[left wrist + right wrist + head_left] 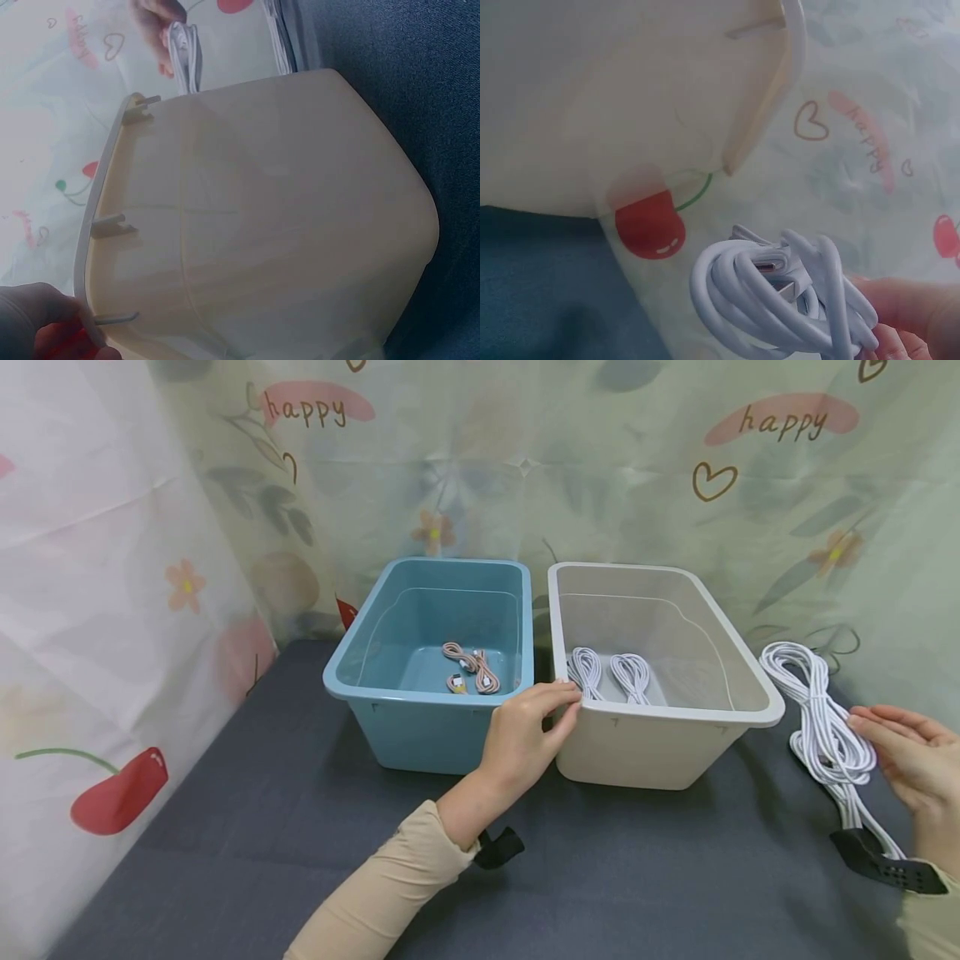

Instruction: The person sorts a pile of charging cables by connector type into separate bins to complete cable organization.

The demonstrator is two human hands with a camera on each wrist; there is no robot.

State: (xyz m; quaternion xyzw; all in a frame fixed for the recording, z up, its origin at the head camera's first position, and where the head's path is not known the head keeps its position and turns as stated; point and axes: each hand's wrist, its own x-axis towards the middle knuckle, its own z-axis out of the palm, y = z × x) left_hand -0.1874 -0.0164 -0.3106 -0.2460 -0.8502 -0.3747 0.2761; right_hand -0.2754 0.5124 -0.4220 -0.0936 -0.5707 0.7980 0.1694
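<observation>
My left hand (528,727) grips the front left corner of the rim of a white plastic bin (652,747); the left wrist view shows thumb and fingers at that rim (101,191). Right of the bin, my right hand (911,756) holds a coiled white charging cable (780,292), its metal plug ends tucked inside the coil. In the head view the held coil overlaps other white cables (847,806) beside the bin. Two bundled white cables (630,675) lie inside the white bin. Several pinkish cables (468,660) lie in the blue bin (420,731) on the left.
Both bins stand side by side on a dark cloth-covered table (247,852). A patterned curtain (480,460) hangs behind them, and another printed sheet (97,610) borders the left side. A black strap (888,864) is around my right wrist.
</observation>
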